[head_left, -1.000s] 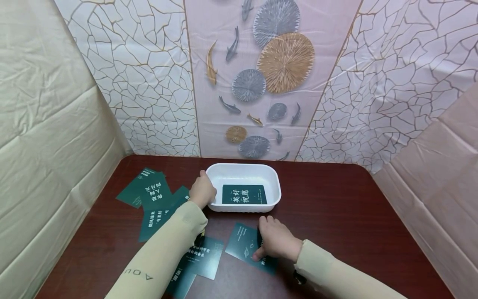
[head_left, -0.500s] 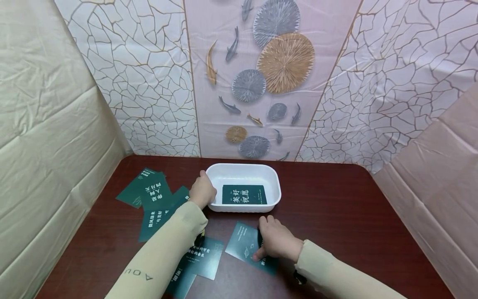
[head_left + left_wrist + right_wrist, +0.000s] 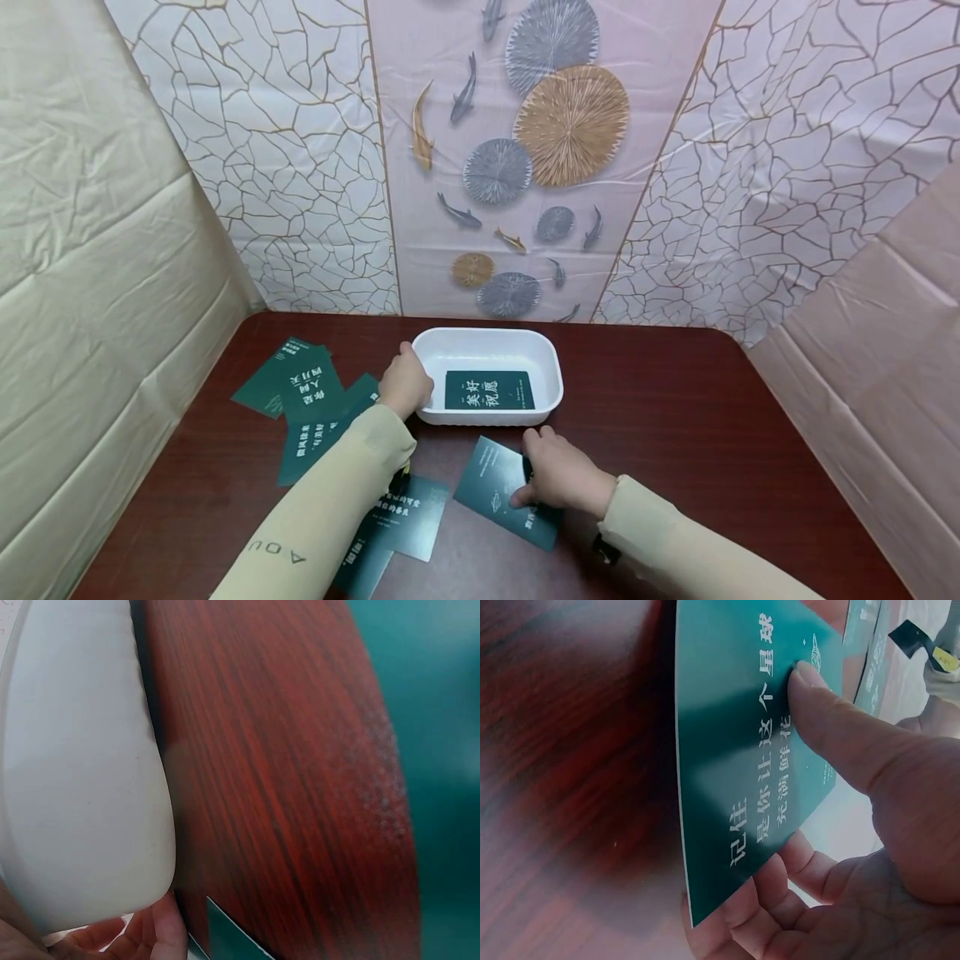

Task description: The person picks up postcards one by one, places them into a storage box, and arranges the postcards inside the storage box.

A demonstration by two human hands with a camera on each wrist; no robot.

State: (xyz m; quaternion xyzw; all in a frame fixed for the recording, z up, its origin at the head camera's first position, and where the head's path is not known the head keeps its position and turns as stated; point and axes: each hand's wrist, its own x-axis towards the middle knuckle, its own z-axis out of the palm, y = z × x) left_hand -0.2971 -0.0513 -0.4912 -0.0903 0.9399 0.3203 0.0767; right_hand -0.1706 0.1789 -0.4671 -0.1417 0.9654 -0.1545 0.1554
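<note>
My left hand (image 3: 406, 382) grips the left end of a white plastic tray (image 3: 551, 367); in the left wrist view its fingers (image 3: 166, 930) curl round the tray's end. A green printed card (image 3: 491, 389) lies inside the tray. In front of the tray, my right hand (image 3: 564, 471) pinches another green card (image 3: 487, 483). The right wrist view shows the thumb (image 3: 840, 720) on this card's printed face and the fingers curled at its edge and behind it. The card is tilted, and white writing and a small planet drawing show on it.
Overlapping green cards (image 3: 311, 387) lie at the table's left side. More cards (image 3: 412, 517) lie near the front, partly under my left sleeve (image 3: 330, 500). Dark red wood table (image 3: 675, 417) stretches to the right. Cloth walls (image 3: 750, 167) stand behind and at both sides.
My right hand has shifted slightly up and to the right, and the card under it has risen a little with it. The left hand and the tray hold their place.
</note>
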